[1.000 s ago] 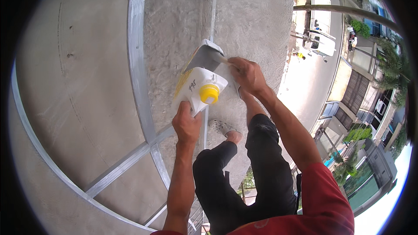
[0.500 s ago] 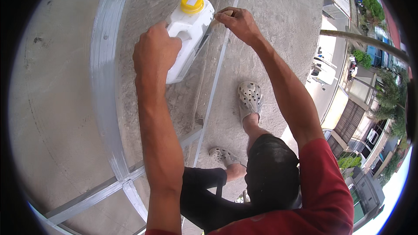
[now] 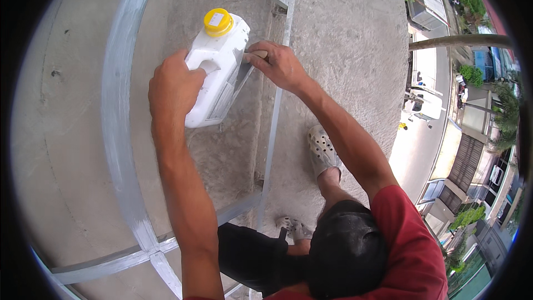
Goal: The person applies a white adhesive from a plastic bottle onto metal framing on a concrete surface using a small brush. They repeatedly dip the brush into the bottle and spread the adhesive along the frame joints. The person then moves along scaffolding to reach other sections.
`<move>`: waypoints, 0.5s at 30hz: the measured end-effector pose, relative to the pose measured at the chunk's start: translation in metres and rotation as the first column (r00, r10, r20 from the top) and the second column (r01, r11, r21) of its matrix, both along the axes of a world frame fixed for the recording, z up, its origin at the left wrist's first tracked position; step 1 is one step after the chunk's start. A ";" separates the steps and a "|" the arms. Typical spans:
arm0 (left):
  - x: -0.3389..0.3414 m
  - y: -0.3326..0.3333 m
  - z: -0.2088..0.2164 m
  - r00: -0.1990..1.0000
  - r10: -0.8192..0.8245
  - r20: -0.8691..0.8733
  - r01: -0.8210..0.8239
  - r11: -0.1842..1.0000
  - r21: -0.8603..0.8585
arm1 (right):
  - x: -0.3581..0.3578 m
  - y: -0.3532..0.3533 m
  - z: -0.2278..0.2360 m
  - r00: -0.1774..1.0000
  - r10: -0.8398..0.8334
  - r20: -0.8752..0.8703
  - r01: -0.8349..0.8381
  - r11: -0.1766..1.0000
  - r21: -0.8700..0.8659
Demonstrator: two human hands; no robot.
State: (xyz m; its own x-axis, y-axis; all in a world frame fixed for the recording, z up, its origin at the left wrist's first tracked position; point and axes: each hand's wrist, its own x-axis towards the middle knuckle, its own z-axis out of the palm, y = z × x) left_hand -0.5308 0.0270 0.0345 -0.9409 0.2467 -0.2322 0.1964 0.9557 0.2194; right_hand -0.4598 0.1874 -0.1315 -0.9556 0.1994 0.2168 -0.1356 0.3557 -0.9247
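Rough grey concrete [image 3: 350, 39] stretches ahead of both hands. On my feed the left hand [image 3: 175, 86] is clamped around the grip of a white jug [image 3: 222, 78], its yellow cap [image 3: 218, 22] just beyond the knuckles. The right hand [image 3: 283, 66] pinches a wooden handle [image 3: 258, 54] against the jug's side; the tip is hidden, so possibly a brush. Left of the left hand, the metal frame [image 3: 115, 105] looks streaky silver: partly coated, I judge, with patchy stretches left.
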 end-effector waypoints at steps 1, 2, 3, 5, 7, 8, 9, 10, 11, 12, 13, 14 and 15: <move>-0.001 -0.002 0.000 1.000 0.027 0.007 -0.027 0.999 0.040 | 0.005 0.004 -0.002 1.000 -0.017 -0.017 0.018 0.999 0.045; -0.003 -0.003 0.001 0.998 0.053 0.016 -0.054 0.995 0.080 | 0.012 0.008 -0.005 0.999 0.037 -0.027 -0.034 0.995 0.089; -0.005 -0.004 0.001 0.997 0.075 0.021 -0.077 0.989 0.124 | 0.018 0.010 -0.007 0.995 0.088 -0.039 -0.082 0.987 0.139; -0.009 -0.005 -0.007 1.000 0.028 -0.011 -0.027 0.998 0.063 | 0.021 0.014 -0.010 0.982 0.182 -0.054 -0.166 0.960 0.224; -0.009 -0.003 -0.014 1.000 0.012 -0.015 -0.011 1.000 0.021 | 0.024 0.018 -0.007 0.960 0.277 -0.042 -0.253 0.922 0.294; -0.009 0.000 -0.016 1.000 0.015 -0.012 -0.015 1.000 0.006 | 0.027 0.020 -0.005 0.960 0.279 -0.024 -0.258 0.915 0.310; -0.009 0.000 -0.016 0.999 0.030 -0.014 -0.030 1.000 -0.008 | 0.028 0.022 -0.002 0.957 0.291 -0.011 -0.272 0.905 0.327; -0.011 -0.001 -0.017 1.000 0.019 -0.017 -0.019 1.000 -0.015 | 0.030 0.024 0.002 0.953 0.304 0.002 -0.286 0.895 0.343; -0.013 -0.003 -0.019 1.000 0.009 -0.019 -0.010 1.000 -0.022 | 0.035 0.026 0.005 0.954 0.300 -0.017 -0.276 0.897 0.345; -0.016 -0.005 -0.019 1.000 -0.006 -0.028 0.005 1.000 -0.028 | 0.041 0.029 0.011 0.956 0.291 -0.043 -0.259 0.901 0.348; -0.017 -0.008 -0.018 1.000 0.006 -0.028 -0.007 0.999 -0.036 | 0.042 0.030 0.016 0.957 0.283 -0.068 -0.243 0.905 0.349; -0.017 -0.011 -0.018 0.999 0.019 -0.029 -0.021 0.999 -0.046 | 0.039 0.030 0.022 0.982 0.181 -0.050 -0.166 0.961 0.223; -0.017 -0.011 -0.019 1.000 0.018 -0.020 -0.019 0.999 -0.048 | 0.040 0.034 0.029 0.998 0.067 -0.008 -0.066 0.993 0.101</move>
